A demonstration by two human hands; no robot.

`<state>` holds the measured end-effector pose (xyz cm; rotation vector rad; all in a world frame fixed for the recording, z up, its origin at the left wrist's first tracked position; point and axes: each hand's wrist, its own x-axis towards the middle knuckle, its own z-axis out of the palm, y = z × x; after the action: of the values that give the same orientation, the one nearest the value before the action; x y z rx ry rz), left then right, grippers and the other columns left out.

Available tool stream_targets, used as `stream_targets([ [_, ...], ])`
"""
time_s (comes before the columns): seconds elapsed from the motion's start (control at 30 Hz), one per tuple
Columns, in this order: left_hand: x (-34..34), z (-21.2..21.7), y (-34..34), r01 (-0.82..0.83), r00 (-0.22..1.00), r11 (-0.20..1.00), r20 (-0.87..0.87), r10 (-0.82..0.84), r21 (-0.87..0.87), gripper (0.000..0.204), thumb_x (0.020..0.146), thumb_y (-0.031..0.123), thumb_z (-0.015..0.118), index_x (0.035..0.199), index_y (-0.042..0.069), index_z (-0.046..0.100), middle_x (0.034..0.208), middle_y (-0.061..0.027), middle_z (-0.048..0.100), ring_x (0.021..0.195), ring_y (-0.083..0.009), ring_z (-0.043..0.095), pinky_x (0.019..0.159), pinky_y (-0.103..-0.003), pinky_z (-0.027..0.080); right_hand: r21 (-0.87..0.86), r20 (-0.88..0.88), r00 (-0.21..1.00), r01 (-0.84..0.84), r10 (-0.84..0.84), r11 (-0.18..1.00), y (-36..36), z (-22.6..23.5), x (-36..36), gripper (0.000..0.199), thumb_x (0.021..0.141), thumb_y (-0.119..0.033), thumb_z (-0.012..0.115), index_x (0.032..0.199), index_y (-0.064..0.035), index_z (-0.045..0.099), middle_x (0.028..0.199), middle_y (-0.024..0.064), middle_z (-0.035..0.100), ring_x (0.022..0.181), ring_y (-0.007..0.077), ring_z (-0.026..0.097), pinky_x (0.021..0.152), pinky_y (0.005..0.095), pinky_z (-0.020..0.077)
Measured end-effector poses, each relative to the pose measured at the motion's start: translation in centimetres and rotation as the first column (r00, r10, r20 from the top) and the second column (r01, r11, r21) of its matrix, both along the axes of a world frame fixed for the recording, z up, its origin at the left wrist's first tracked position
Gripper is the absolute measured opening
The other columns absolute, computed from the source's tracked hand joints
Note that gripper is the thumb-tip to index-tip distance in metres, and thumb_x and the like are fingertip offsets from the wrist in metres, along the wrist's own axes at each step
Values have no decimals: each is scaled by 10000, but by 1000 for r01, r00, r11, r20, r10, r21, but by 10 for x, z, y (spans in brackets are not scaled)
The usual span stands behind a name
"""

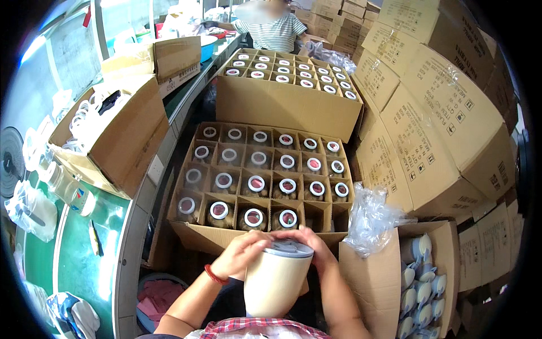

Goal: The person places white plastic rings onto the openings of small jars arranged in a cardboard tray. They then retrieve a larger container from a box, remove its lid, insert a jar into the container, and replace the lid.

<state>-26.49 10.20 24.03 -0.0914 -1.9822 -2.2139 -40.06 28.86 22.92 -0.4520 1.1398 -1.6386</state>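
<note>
A cream vacuum flask body point(274, 285) with a grey rim and top point(289, 248) is held in front of my chest, tilted toward me. My left hand point(248, 252), a red bracelet on its wrist, curls round the rim from the left. Round the rim's right side wraps my right hand point(314, 247), its fingertips over the far edge. Just beyond my hands stands an open divided carton point(226, 242), where glass flask liners point(254, 217) with white rings at the top sit in cardboard cells. Two front right cells hold no liner.
Crumpled clear plastic point(372, 220) lies at that carton's right corner. An open box of grey-blue and cream flask parts point(422, 282) is at my right. Stacked cartons point(429, 130) wall the right side. Left, a green table point(84, 243) bears a box of white rings point(130, 141). Ahead, a person point(271, 31) stands behind another liner carton point(282, 107).
</note>
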Motion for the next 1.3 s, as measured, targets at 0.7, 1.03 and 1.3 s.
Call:
stream_targets([
  [0.7, -26, 39, 22, -29, 939, 888, -318, -134, -459, 194, 848, 210, 622, 906, 39, 694, 933, -66, 671, 1027, -269, 581, 949, -415, 410, -381, 411, 885, -51, 219, 923, -15, -53, -22, 670, 942, -482, 388, 1258, 101, 481, 1289, 249, 521, 1200, 314, 514, 1070, 396, 349],
  [1.03, -26, 12, 12, -53, 994, 987, -108, 37, -149, 247, 911, 215, 547, 958, 2, 662, 1030, -134, 651, 1042, -264, 575, 956, -381, 406, -157, 296, 950, -59, 104, 986, -4, -53, -34, 676, 975, -514, 316, 1297, 64, 456, 1271, 178, 553, 1159, 261, 547, 1023, 376, 403],
  [1.3, -3, -65, -31, 273, 949, 828, -278, -148, 490, 259, 915, 286, 564, 908, 87, 729, 1210, -151, 584, 1349, -379, 275, 1109, -558, 168, 128, -580, 814, 50, 34, 991, 7, 13, 19, 662, 990, -488, 312, 1261, 83, 512, 1221, 179, 600, 1166, 224, 547, 1034, 340, 372],
])
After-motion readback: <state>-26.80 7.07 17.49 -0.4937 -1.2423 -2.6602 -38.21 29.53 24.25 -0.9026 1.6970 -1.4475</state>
